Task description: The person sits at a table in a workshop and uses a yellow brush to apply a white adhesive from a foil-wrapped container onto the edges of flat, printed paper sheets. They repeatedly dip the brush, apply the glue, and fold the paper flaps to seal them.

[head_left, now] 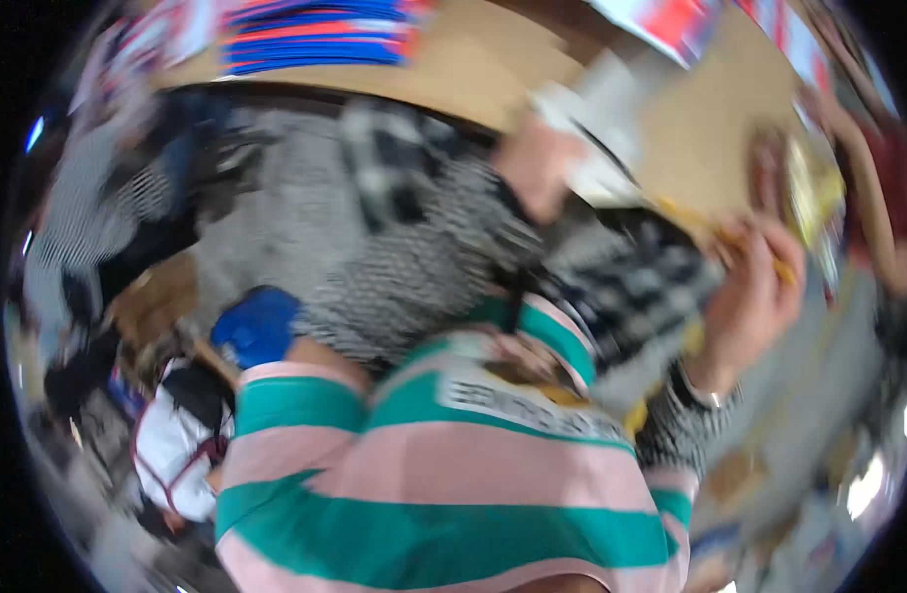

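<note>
My left hand (pixel 537 163) is at the table's near edge, closed on a white and pale grey flat item (pixel 602 178). A dark line crosses that item, and motion blur hides its exact kind. To the right, my right hand (pixel 750 296) has its fingers closed around a slim yellow-orange object (pixel 679 212). One end of the object points toward the white item; the other shows past my fingers. Its kind is too smeared to tell. Both forearms wear grey knitted sleeves.
A stack of blue and red-orange flat packages (pixel 315 40) lies on the brown tabletop (pixel 483 49). A red, white and blue package (pixel 666 25) lies farther right, near a yellow shiny item (pixel 801 188). Another person's arm (pixel 864 178) reaches in at right; a striped-sleeved person (pixel 88 217) is at left.
</note>
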Action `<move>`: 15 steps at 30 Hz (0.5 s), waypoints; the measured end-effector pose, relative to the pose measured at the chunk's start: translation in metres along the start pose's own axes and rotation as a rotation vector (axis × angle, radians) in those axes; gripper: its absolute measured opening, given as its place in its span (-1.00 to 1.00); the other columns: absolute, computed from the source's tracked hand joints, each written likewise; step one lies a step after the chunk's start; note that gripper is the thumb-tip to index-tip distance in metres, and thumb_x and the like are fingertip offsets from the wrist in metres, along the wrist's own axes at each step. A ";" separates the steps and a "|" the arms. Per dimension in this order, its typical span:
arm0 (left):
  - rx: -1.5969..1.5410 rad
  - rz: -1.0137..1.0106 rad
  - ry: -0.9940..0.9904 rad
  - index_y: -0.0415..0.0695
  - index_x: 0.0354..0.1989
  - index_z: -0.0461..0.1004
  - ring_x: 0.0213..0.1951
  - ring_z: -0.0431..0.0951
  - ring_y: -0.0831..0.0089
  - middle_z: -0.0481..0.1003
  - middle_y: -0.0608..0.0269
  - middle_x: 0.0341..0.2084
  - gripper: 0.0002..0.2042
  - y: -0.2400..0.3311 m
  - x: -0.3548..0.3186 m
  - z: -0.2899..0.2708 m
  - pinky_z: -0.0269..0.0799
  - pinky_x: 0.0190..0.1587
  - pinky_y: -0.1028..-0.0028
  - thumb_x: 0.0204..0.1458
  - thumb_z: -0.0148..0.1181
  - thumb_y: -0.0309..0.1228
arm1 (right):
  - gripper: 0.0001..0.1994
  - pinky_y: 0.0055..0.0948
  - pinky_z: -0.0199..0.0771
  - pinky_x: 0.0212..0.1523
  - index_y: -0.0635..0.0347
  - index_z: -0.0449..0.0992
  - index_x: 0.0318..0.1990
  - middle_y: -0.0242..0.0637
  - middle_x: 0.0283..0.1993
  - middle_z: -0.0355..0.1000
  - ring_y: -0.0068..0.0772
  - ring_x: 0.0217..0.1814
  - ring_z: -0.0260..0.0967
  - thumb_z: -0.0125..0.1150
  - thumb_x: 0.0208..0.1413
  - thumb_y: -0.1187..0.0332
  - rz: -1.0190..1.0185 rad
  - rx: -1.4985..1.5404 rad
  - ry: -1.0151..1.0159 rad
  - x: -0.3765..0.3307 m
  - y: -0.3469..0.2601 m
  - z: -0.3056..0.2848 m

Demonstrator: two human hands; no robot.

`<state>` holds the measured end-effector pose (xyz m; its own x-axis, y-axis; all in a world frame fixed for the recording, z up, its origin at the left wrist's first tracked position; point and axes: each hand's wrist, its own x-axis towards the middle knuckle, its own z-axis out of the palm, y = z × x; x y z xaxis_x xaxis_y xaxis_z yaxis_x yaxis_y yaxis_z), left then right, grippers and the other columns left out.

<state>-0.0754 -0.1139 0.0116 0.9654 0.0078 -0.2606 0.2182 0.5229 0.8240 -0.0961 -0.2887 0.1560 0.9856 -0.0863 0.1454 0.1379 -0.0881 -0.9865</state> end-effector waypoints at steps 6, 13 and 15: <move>-0.016 -0.319 0.012 -0.40 -0.23 0.37 -0.37 0.56 0.38 0.48 0.08 -0.40 -0.80 0.025 0.008 0.003 0.48 -0.37 0.51 -0.05 0.00 -0.58 | -0.86 -0.53 0.50 -0.28 0.40 0.38 -0.17 -0.10 -0.25 0.47 -0.45 -0.34 0.45 0.02 0.14 0.53 0.042 0.125 -0.101 -0.014 0.017 -0.007; -0.041 -0.304 0.032 -0.45 -0.14 0.30 -0.32 0.56 0.30 0.46 0.00 -0.30 -0.73 0.034 0.002 0.012 0.50 -0.31 0.45 -0.06 -0.05 -0.62 | -0.90 -0.60 0.43 -0.30 0.37 0.40 -0.23 -0.18 -0.26 0.45 -0.53 -0.34 0.41 0.03 0.11 0.56 0.041 -0.013 -0.251 -0.019 0.020 0.000; -0.033 -0.283 0.019 -0.45 -0.11 0.29 -0.30 0.55 0.30 0.46 0.01 -0.28 -0.71 0.034 0.001 0.013 0.49 -0.30 0.45 -0.06 -0.05 -0.62 | -0.90 -0.60 0.42 -0.30 0.37 0.40 -0.23 -0.19 -0.26 0.45 -0.53 -0.34 0.41 0.03 0.10 0.56 0.034 -0.015 -0.223 -0.019 0.014 -0.003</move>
<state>-0.0655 -0.1075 0.0460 0.8638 -0.1266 -0.4877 0.4737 0.5340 0.7004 -0.1129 -0.2913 0.1394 0.9871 0.1324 0.0899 0.1040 -0.1037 -0.9892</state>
